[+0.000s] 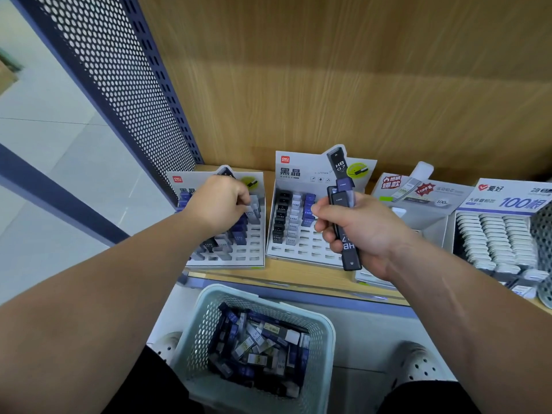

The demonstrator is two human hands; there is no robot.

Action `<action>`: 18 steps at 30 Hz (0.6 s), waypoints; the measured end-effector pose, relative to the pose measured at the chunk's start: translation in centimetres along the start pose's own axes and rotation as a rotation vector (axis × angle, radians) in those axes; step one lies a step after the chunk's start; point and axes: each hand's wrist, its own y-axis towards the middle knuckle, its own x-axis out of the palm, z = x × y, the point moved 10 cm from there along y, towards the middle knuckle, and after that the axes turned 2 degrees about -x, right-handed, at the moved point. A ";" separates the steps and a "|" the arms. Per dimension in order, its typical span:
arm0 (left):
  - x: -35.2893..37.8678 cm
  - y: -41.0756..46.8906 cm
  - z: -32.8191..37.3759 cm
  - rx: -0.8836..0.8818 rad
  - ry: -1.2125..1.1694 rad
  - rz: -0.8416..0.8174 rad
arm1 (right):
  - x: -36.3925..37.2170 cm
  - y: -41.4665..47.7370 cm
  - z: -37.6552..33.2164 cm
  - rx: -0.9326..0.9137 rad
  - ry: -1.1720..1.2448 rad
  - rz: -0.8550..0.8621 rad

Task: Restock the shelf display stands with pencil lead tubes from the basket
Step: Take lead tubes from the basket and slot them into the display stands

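Observation:
Two white slotted display stands sit on the wooden shelf. Over the left stand [257, 258], my left hand [219, 204] pinches a grey pencil lead tube [250, 209] at the stand's back rows. The middle stand [301, 252] holds black, white and blue tubes in its left columns. In front of it my right hand [355, 231] grips a few dark "HB 0.7" lead tubes [348, 249], held upright. A pale mesh basket [324, 330] full of loose tubes stands on the floor below, between my feet.
Two more display boxes stand to the right: a grey one [424, 198] and a stand of white tubes [495, 237]. A perforated blue metal panel [125, 85] closes the shelf's left end. A wooden back wall [328, 85] rises behind.

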 end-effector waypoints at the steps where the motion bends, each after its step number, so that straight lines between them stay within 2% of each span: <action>1: 0.3 0.0 0.0 0.012 0.017 -0.009 | 0.0 0.0 0.0 0.002 -0.004 -0.002; 7: 1.7 0.4 0.6 0.091 0.214 -0.013 | 0.6 -0.2 0.3 0.032 0.032 -0.052; 13: 1.8 0.3 1.1 0.037 0.214 -0.064 | 1.2 -0.6 0.3 0.066 0.089 -0.100; 15: 0.5 -0.1 2.8 -0.002 0.014 -0.027 | 1.5 -0.8 0.3 0.072 0.075 -0.125; 18: -0.4 -1.4 5.6 -0.138 -0.605 -0.108 | 2.2 -1.1 0.4 0.089 0.022 -0.174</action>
